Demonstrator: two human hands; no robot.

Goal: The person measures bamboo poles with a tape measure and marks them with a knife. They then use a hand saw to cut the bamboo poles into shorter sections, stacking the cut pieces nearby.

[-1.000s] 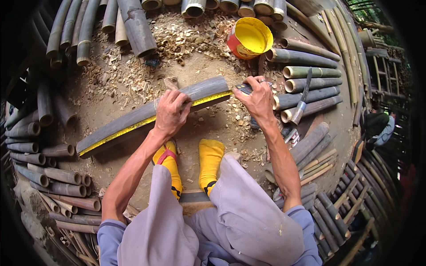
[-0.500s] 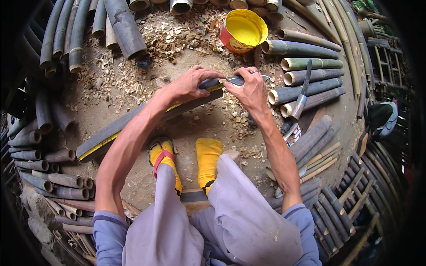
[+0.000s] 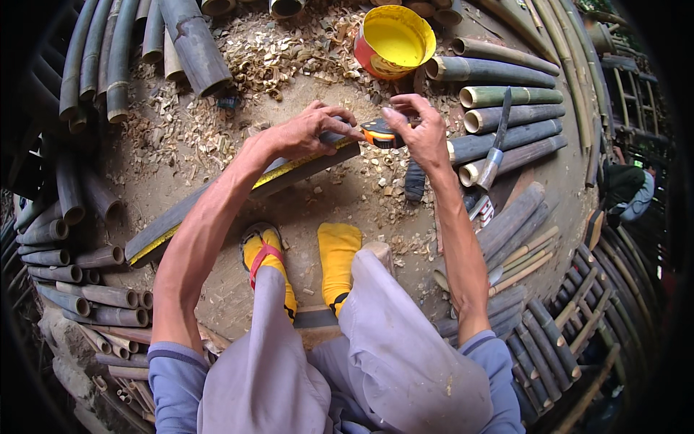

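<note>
A long dark split bamboo piece slants in front of my feet, from lower left up to my hands, with a yellow strip along its length. Whether that strip is a tape blade or paint, I cannot tell. My left hand is closed around the bamboo's upper right end, fingers over the top. Beside that end, an orange and black tape measure sits in my right hand, its thumb near the top of the case. My right hand's lower fingers are partly hidden.
A red bucket with yellow inside stands ahead among wood shavings. Cut bamboo tubes lie at right, a knife on them. More bamboo tubes are stacked at left. A person is partly visible far right.
My right hand has shifted slightly right and its fingers have lifted, so more of the tape measure's orange and black case shows. My left hand stays at the bamboo's end.
</note>
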